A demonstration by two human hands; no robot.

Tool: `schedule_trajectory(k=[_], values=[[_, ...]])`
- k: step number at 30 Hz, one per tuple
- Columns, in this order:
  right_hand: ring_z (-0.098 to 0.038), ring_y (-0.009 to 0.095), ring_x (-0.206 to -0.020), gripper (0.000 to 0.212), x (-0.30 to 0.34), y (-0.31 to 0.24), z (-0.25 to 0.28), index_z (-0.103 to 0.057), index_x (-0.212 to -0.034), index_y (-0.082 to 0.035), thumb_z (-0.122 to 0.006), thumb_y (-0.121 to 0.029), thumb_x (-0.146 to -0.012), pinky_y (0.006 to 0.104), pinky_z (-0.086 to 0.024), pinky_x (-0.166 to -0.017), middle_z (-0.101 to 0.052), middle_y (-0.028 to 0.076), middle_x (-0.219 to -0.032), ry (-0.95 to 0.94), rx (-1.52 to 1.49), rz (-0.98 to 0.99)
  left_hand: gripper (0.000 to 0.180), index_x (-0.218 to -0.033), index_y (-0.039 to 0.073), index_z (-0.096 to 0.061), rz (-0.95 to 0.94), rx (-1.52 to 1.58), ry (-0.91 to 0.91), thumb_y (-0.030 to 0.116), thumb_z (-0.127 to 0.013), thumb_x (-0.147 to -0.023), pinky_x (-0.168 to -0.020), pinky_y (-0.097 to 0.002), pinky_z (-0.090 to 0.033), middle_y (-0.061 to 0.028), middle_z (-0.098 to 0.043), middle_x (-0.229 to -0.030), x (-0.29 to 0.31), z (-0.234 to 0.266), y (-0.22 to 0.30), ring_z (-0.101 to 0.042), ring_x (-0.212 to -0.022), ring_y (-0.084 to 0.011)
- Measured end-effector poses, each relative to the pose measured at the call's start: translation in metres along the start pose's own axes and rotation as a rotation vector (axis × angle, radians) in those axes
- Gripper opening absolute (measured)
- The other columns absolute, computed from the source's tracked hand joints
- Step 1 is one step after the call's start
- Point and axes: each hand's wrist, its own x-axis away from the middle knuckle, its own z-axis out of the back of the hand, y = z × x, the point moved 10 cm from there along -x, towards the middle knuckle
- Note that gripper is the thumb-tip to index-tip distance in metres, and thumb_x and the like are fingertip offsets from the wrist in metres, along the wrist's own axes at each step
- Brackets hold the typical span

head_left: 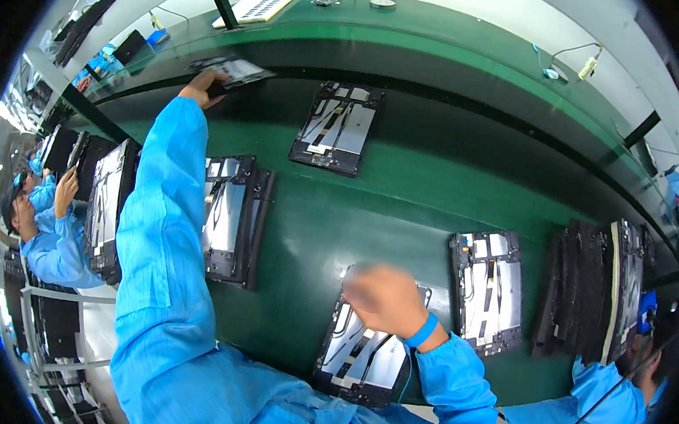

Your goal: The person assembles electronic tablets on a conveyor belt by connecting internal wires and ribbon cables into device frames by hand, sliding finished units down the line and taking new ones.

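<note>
One blurred black-and-silver opened tablet (242, 72) is gripped in the fingers of the left hand (200, 91), toward the rear of the green table (308, 229). The right hand (392, 301), its grip too blurred to tell, covers the near tablet's upper end (384, 364); a third tablet (508, 294) lies rightward.

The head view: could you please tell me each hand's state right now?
Left hand: closed on a thin black and silver rectangular panel.
Right hand: over another such panel, too blurred to tell its grip.
</note>
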Motion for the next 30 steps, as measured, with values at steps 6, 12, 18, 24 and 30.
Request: schedule_trajectory(k=[6, 12, 18, 24, 30], values=[[-0.070, 0.034, -0.078, 0.015, -0.001, -0.010, -0.001, -0.074, -0.088, -0.013, -0.084, -0.023, -0.092, 0.0478, -0.056, -0.069, -0.072, 0.009, -0.078, 0.028, -0.023, 0.071, 0.024, -0.117, -0.001, -0.081, -0.019, 0.119, -0.556, 0.001, -0.078, -0.093, -0.086, -0.0313, -0.066, -0.0108, -0.083, -0.113, 0.125, -0.138, 0.007, -0.079, -0.099, -0.0181], [-0.072, 0.035, -0.083, 0.017, 0.003, 0.004, -0.003, -0.074, -0.089, -0.014, -0.082, -0.029, -0.093, 0.0509, -0.057, -0.073, -0.072, 0.010, -0.078, 0.083, 0.016, 0.106, 0.038, -0.126, 0.002, -0.080, -0.067, -0.122, -0.747, 0.018, -0.082, -0.092, -0.104, -0.0369, -0.060, -0.0094, -0.082, -0.124, 0.178, -0.187, -0.029, -0.076, -0.113, -0.0225], [-0.073, 0.031, -0.085, 0.015, -0.004, -0.002, -0.011, -0.074, -0.087, -0.014, -0.082, -0.026, -0.090, 0.0485, -0.058, -0.076, -0.078, 0.004, -0.084, 0.102, 0.020, 0.179, 0.045, -0.127, 0.001, -0.075, 0.242, -0.149, -0.661, 0.003, -0.089, -0.084, -0.095, -0.0496, -0.067, -0.0140, -0.082, -0.114, 0.147, -0.177, -0.071, -0.080, -0.101, -0.0307], [-0.074, 0.032, -0.087, 0.016, 0.003, 0.005, -0.006, -0.075, -0.086, -0.013, -0.083, -0.026, -0.089, 0.0492, -0.058, -0.077, -0.077, 0.005, -0.083, 0.152, -0.008, 0.154, 0.041, -0.123, 0.002, -0.076, 0.281, -0.151, -0.573, 0.004, -0.089, -0.084, -0.100, -0.0521, -0.063, -0.0126, -0.082, -0.117, 0.146, -0.218, -0.081, -0.079, -0.107, -0.0344], [-0.074, 0.032, -0.086, 0.015, -0.003, 0.007, -0.010, -0.075, -0.087, -0.015, -0.082, -0.027, -0.089, 0.0489, -0.059, -0.076, -0.077, 0.006, -0.081, 0.123, 0.012, 0.157, 0.043, -0.121, 0.004, -0.079, 0.133, 0.117, -0.719, 0.008, -0.093, -0.081, -0.104, -0.0427, -0.061, -0.0126, -0.082, -0.118, 0.175, -0.218, -0.070, -0.077, -0.111, -0.0306]])
